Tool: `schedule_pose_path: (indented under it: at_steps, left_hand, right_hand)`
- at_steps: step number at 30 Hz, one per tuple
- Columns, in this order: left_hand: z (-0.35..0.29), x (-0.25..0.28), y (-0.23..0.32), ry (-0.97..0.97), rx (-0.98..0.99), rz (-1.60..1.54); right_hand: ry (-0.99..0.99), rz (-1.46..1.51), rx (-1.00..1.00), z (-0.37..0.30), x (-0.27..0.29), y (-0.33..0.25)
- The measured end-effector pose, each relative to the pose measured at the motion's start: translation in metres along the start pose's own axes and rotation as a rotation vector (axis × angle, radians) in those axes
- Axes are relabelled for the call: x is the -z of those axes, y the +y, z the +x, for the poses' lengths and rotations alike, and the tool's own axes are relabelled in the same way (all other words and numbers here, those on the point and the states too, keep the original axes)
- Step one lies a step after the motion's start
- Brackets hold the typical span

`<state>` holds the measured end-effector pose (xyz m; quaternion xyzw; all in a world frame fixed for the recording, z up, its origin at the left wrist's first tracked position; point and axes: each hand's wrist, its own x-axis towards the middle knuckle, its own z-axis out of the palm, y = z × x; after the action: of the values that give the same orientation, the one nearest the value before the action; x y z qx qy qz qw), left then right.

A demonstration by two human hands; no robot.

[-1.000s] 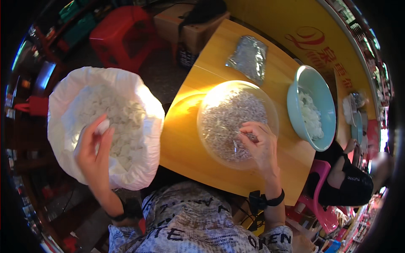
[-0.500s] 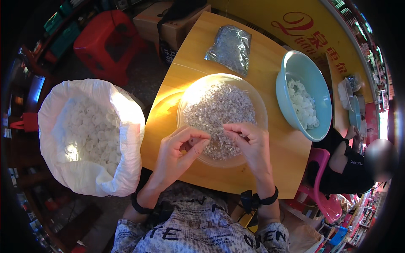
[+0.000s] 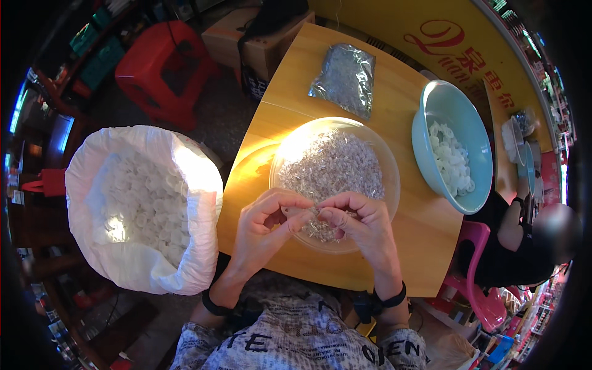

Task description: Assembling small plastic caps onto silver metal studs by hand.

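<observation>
Both of my hands meet over the near part of a translucent round bowl [image 3: 393,197], which holds a heap of small clear plastic pieces [image 3: 333,163]. My left hand [image 3: 256,240] is closed in a pinch, thumb against forefinger; what lies in it is mostly hidden. My right hand [image 3: 373,240] pinches a small clear piece [image 3: 315,209], which glints between the fingertips of the two hands. Its exact shape is too small to tell.
Left of the wooden table [image 3: 246,179] stands a white sack [image 3: 203,237] full of translucent round pieces [image 3: 148,209]. A light-blue basin [image 3: 422,142] with similar pieces sits at right, a clear bag [image 3: 345,80] behind the bowl. A red stool [image 3: 157,58] and another person [image 3: 512,246] are farther off.
My right hand has moved left and down, and its fingertips now meet those of my left hand. The whole view has shifted slightly.
</observation>
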<state>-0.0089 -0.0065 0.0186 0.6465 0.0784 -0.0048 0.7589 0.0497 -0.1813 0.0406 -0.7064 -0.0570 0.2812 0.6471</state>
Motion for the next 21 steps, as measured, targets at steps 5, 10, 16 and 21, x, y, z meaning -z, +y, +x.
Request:
schedule_pose_path:
  at_steps: [5,10,16,21]
  left_hand:
    - [-0.002,0.004,-0.003,0.020,-0.027,-0.118]
    - [-0.002,0.012,-0.010,0.010,0.073,-0.265]
    - [0.008,0.013,-0.005,0.121,0.022,-0.469]
    - [0.011,0.020,-0.014,0.214,-0.069,-0.374]
  right_hand:
    - [0.039,-0.079,0.074,-0.001,-0.014,-0.002]
    - [0.124,0.026,0.211,-0.003,-0.030,0.010]
    - [0.242,0.106,0.325,0.010,-0.053,0.014]
    - [0.223,0.104,0.451,0.024,-0.078,0.015]
